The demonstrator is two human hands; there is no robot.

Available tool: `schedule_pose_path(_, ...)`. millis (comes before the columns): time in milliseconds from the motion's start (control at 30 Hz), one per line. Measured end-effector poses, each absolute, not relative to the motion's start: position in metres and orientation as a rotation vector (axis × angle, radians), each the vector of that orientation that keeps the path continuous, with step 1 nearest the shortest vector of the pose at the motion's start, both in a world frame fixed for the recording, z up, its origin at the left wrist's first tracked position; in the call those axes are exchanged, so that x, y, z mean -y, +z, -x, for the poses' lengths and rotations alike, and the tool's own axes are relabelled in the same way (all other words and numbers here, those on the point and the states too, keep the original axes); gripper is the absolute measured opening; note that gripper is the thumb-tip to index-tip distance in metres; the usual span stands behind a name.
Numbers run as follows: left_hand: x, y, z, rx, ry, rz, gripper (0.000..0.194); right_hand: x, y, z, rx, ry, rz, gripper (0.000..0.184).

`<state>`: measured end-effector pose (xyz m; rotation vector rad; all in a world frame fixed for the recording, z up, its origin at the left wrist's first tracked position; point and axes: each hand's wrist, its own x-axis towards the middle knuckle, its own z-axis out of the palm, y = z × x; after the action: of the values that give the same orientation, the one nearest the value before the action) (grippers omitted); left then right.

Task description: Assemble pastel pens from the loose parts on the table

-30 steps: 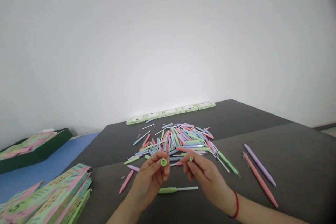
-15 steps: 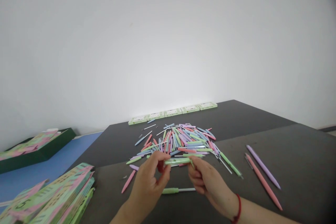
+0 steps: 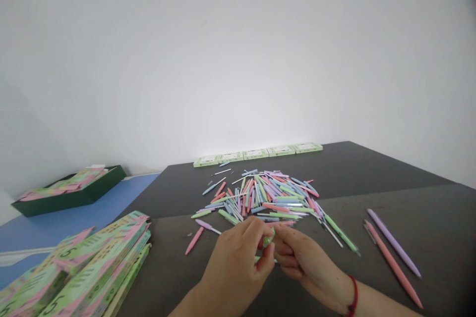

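In front of the pen pile, my left hand [image 3: 240, 260] pinches a light green pen barrel [image 3: 268, 238] between thumb and fingers. The barrel points nearly end-on at me, so most of its length is hidden. My right hand [image 3: 307, 257], a red cord at its wrist, is closed, and its fingertips meet the barrel's end. Under the hands, a green pen part with a white refill [image 3: 257, 259] lies mostly covered. Just beyond is the heap of pastel pen parts and refills [image 3: 267, 195].
On the right lie a purple pen [image 3: 394, 242] and a coral pen [image 3: 394, 265]. Flat green boxes [image 3: 256, 154] line the wall edge. Stacked printed cartons [image 3: 100, 262] stand at near left, with a dark green tray [image 3: 92, 188] of cartons behind on a blue surface [image 3: 107, 210].
The green barrel has turned from lying crosswise to pointing nearly end-on. My left hand has moved right, close to my right hand. The view has shifted slightly left.
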<state>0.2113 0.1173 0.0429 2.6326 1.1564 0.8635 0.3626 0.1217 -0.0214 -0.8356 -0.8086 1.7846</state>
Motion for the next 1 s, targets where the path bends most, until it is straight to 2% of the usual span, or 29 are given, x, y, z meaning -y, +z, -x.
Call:
schedule_pose_path(300,-0.112,0.040,-0.212,-1.078,0.985,-2.644,0.011,-0.114,-0.022,-0.358,0.718,2.081,0.767,0.027)
schedule_pose_path(833,-0.118,0.036,-0.205,-0.915,1.060,-2.667,0.009,-0.114,-0.023,-0.359,0.763,2.059,0.716,0.025)
schedule_pose_path(1000,-0.118,0.030,-0.205,-0.909,1.138,-2.645,0.011,-0.115,-0.022,-0.359,0.779,1.936,0.696,0.035)
